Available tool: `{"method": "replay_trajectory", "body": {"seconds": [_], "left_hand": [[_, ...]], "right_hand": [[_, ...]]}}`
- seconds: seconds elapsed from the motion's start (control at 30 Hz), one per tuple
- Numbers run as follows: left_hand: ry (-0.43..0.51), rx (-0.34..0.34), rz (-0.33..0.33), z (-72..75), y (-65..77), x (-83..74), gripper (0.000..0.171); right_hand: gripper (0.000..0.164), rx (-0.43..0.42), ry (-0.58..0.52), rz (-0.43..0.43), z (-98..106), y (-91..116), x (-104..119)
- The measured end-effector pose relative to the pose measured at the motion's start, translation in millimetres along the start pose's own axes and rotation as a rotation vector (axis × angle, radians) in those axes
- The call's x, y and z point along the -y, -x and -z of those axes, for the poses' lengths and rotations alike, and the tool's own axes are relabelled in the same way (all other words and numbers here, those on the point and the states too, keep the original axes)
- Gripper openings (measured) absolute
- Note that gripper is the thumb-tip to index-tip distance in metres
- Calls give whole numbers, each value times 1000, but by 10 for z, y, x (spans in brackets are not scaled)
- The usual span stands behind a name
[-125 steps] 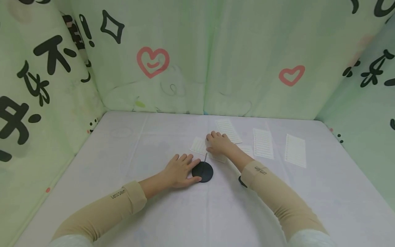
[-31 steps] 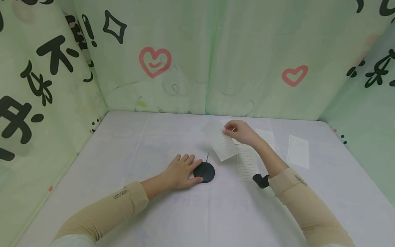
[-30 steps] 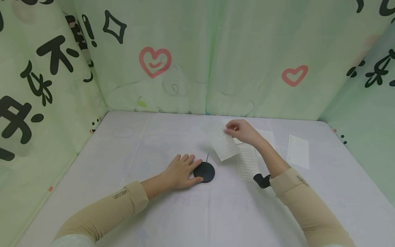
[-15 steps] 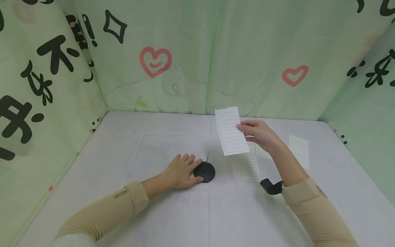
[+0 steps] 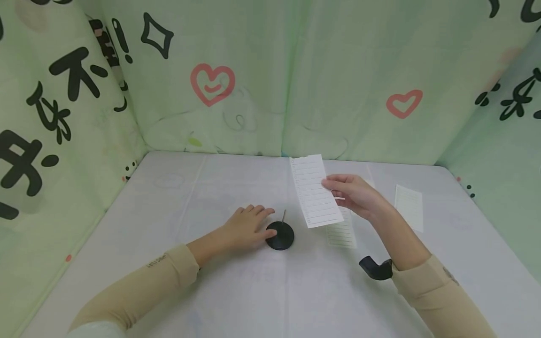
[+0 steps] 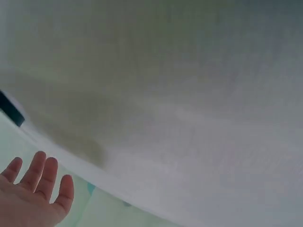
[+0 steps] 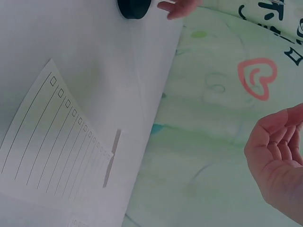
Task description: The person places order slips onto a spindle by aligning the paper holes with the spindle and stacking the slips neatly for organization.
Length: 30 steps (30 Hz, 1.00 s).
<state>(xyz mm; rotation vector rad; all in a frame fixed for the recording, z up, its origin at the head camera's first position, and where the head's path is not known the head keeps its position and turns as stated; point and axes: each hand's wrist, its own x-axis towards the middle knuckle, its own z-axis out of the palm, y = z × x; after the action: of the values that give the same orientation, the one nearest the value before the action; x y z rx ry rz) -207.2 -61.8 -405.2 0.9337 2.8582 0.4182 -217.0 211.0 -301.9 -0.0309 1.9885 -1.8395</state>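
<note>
In the head view my right hand [image 5: 352,195] pinches a ruled paper sheet [image 5: 316,191] at its right edge, raised and tilted toward me. To its left stands a paper spike, its thin pin upright on a round black base [image 5: 281,236]. My left hand [image 5: 249,226] is spread beside that base, thumb over its left rim and the other fingers lifted. The left wrist view has my left hand [image 6: 35,194] with fingers extended. My right hand [image 7: 279,161] has bent fingers in the right wrist view, where the spike base [image 7: 134,7] shows at the top.
Under the held sheet another ruled sheet [image 5: 341,232] lies on the white table [image 5: 236,295], partly covered. A further sheet [image 5: 408,206] lies to the right. A black wrist camera [image 5: 376,270] sticks out from the right sleeve. Green printed curtains [image 5: 338,70] enclose the table.
My right hand has picked up a sheet from the table, turned its ruled side toward me, then lowered it slightly. My left fingers have risen off the spike base.
</note>
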Motion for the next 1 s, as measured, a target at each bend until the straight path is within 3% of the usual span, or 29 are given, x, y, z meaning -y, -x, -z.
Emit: {"method": "replay_trajectory", "body": {"seconds": [0.1, 0.23, 0.33, 0.47, 0.57, 0.7, 1.0], "left_hand": [[305, -54, 64, 167, -68, 33, 49], [690, -193, 106, 439, -148, 19, 31], [889, -252, 129, 637, -189, -16, 27], [1099, -221, 157, 850, -221, -64, 30], [1167, -167, 157, 947, -235, -96, 31], [1172, -112, 159, 1002, -256, -136, 28], [1056, -24, 151, 1068, -270, -218, 21]], "right_hand": [[12, 19, 25, 11, -27, 32, -1], [6, 45, 43, 22, -63, 60, -5], [5, 56, 56, 22, -84, 76, -8], [13, 69, 88, 28, -99, 90, -22], [25, 80, 121, 35, -110, 92, -39], [38, 109, 161, 41, -122, 96, -55], [34, 150, 169, 37, -159, 122, -66]]}}
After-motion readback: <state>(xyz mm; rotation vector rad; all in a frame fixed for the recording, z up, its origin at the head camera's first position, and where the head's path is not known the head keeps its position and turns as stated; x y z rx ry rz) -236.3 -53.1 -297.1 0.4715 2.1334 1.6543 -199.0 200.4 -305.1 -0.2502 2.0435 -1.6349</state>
